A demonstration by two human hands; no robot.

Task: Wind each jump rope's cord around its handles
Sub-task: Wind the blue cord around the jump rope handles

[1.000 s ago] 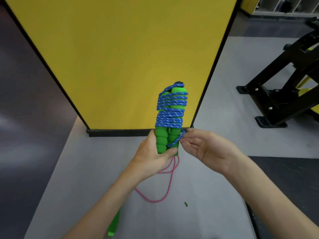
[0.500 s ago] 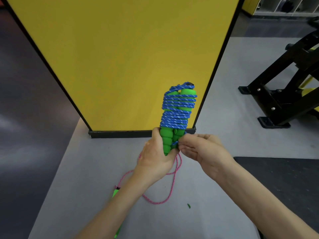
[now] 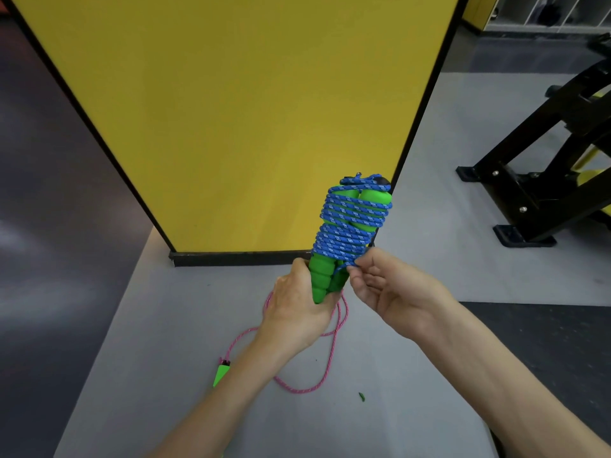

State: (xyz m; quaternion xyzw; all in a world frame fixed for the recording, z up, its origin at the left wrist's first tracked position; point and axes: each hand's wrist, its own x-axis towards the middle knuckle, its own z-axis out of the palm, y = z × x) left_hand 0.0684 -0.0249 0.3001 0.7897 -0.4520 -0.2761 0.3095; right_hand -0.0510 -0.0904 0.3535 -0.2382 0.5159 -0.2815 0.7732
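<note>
Head view, left hand: I see my left hand [image 3: 297,312] wrapped tight around the lower ends of the two green handles [image 3: 322,279], holding them upright and side by side.
Head view, right hand: my right hand [image 3: 393,292] pinches the loose end of the blue cord [image 3: 350,223] between thumb and fingertips, just beside the handles at the bottom of the winding.
Blue rope: I count many turns of cord covering the upper part of both handles, up to their tops; the bundle tilts slightly right, in front of the yellow panel [image 3: 251,110].
Pink rope: a pink cord [image 3: 330,352] lies loose in loops on the grey floor [image 3: 158,325] below my hands, unwound, with one green handle [image 3: 220,373] at its end, partly hidden by my left forearm.
Surroundings: a black frame [image 3: 542,180] stands well apart on the right.
</note>
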